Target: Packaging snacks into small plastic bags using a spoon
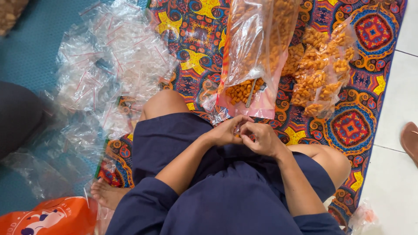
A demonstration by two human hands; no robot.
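Observation:
My left hand (pixel 226 131) and my right hand (pixel 260 138) meet in my lap, fingertips pinched together on a small clear plastic bag (pixel 241 128) that is mostly hidden between them. Just beyond my hands lies a large clear bag of orange snack pieces (pixel 254 48), with a spoon handle (pixel 251 93) poking out near its lower end. To its right sits a heap of small filled packets (pixel 324 65) of the same orange snack.
A pile of empty clear zip bags (pixel 109 56) spreads over the left. A patterned cloth (pixel 352 126) covers the floor; white tiles (pixel 398 130) and a sandal (pixel 410 141) lie right. An orange bag (pixel 50 216) sits at bottom left.

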